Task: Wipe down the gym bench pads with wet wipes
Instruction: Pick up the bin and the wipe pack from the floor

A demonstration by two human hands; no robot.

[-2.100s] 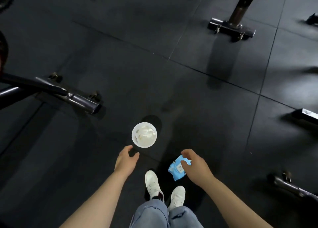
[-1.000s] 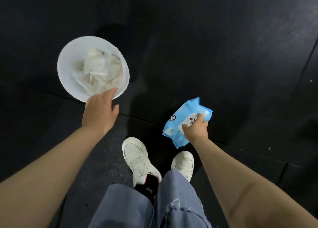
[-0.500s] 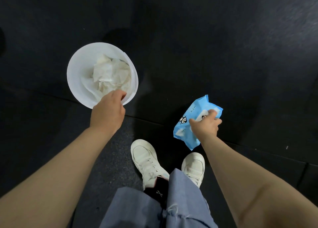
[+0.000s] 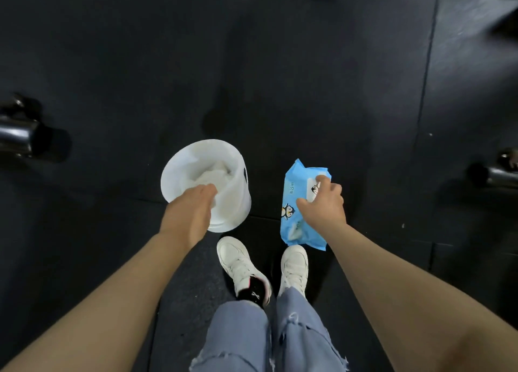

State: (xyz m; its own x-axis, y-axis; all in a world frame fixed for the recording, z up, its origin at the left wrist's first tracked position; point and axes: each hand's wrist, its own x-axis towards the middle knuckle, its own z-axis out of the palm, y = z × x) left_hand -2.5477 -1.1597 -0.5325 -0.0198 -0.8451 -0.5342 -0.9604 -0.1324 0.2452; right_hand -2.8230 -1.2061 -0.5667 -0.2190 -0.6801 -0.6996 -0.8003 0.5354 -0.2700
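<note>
Floor: dark rubber gym floor [image 4: 280, 63], laid in large tiles with seams running down the right side and across below the bucket. Wide open stretch of floor ahead of both hands. Left edge: dark metal equipment foot [image 4: 25, 133] with a rounded end cap. Right edge: second dark metal tube foot [image 4: 496, 175]. Both well apart from the hands.

Containers: white round plastic bucket [image 4: 235, 197] with a slot handle in its wall, tilted so its mouth faces up and left. Inside it, crumpled white used wipes [image 4: 213, 175]. Whether the bucket rests on the floor or is lifted clear, cannot tell.

Blue soft plastic pack of wet wipes [image 4: 291, 203], penguin cartoon and white flap label on its face, lies just right of the bucket, apart from it, long axis running away from the person. No bench pad in view.

Hands: left hand [image 4: 187, 217] reaches over the near rim of the bucket, fingers dipping inside out of sight; grip state cannot be told. Right hand [image 4: 325, 206] sits over the pack, thumb and fingers curled, pinching it at the white flap.

Below: white sneakers [image 4: 238, 262] and frayed light blue jeans [image 4: 252, 340], standing just behind bucket and pack.
</note>
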